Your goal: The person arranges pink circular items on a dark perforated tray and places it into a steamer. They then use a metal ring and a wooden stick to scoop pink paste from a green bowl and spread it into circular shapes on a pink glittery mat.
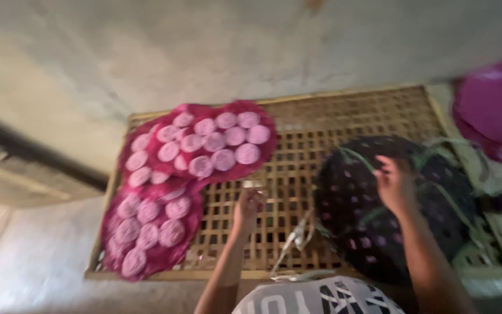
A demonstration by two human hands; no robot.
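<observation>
Your right hand (395, 185) rests on the dark bundle (379, 209) at right; your left hand (247, 207) pinches something small, too blurred to tell, nearer the pink discs (204, 145).

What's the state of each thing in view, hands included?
Left hand: raised over the lattice tray, grip unclear through blur.
Right hand: on the dark dotted sheet.
Dark dotted sheet: lying on the tray.
Pink sheets of round discs: laid overlapping on the tray.
Lattice tray: flat, partly covered.
</observation>
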